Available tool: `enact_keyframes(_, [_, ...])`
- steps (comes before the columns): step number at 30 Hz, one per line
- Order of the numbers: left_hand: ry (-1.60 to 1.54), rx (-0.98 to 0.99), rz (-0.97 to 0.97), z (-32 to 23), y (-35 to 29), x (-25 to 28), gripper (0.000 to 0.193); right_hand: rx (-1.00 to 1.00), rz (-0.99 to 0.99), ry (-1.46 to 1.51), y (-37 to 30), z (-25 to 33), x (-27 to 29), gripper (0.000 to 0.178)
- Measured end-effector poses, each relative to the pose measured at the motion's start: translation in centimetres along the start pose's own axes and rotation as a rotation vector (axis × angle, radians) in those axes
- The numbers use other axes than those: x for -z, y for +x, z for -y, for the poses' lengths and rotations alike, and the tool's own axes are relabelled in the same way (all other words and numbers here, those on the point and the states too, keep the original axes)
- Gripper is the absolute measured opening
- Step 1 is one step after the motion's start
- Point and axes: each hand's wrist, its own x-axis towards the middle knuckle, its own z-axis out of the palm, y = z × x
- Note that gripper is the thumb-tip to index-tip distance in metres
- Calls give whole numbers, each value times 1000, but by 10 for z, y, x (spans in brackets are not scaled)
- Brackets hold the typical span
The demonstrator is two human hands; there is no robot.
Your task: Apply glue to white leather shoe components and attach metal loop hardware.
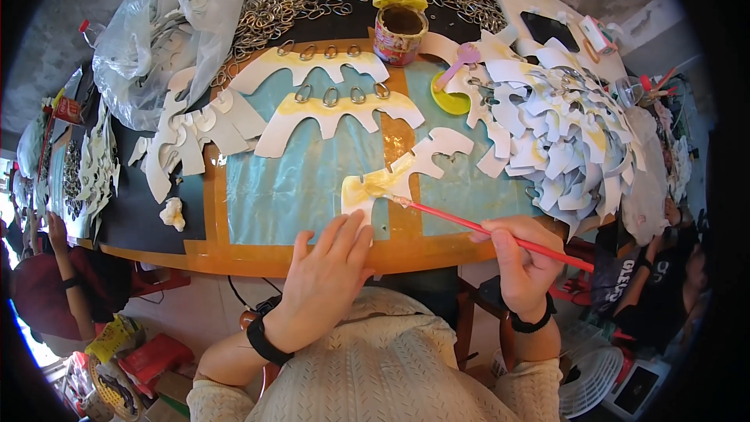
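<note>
My left hand [322,281] lies flat with fingers spread, its fingertips on the near end of a white curved, notched piece [444,145]. A wet yellowish coating, like glue, covers that piece's middle. My right hand [525,266] grips a thin red-handled brush [461,221], whose tip touches the coated part near a notch. Beyond lie two similar notched pieces, a nearer one [285,126] and a farther one [258,72], both yellowed along the upper edge. Several metal oval rings [330,96] sit along those edges.
A tin [400,35] of brown paste stands at the back, beside a yellow-green dish [451,98] with a pink spoon [461,61]. White pieces are heaped at right [558,137] and left [195,129]. Ring piles [273,8], a plastic bag [168,39] and a phone [549,31] lie farther back. People sit at both sides.
</note>
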Motion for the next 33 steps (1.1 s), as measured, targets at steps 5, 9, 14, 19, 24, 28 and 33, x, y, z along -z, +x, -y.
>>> enact_keyframes(5, [3, 8, 6, 0, 1, 0, 59, -74, -84, -30, -7, -11, 12, 9])
enact_keyframes(9, [29, -2, 12, -1, 0, 2, 58, -52, -92, -25, -8, -8, 13, 9])
enact_keyframes(14, [47, -8, 18, 0, 1, 2, 58, -79, -70, 26, -3, -5, 1, 11])
enact_keyframes(19, [-3, 13, 13, -2, 1, 0, 59, -54, -109, -37, -7, -11, 16, 10])
enact_keyframes(24, [-2, 4, 10, -1, 1, 2, 59, -25, -46, -29, -2, -7, 10, 11])
enact_keyframes(28, [1, 5, 10, -2, 1, 2, 59, -24, -143, -102, -2, -16, 17, 11])
enact_keyframes(33, [-1, 1, 8, -1, 1, 3, 60, 40, -72, -73, -3, -13, 15, 12])
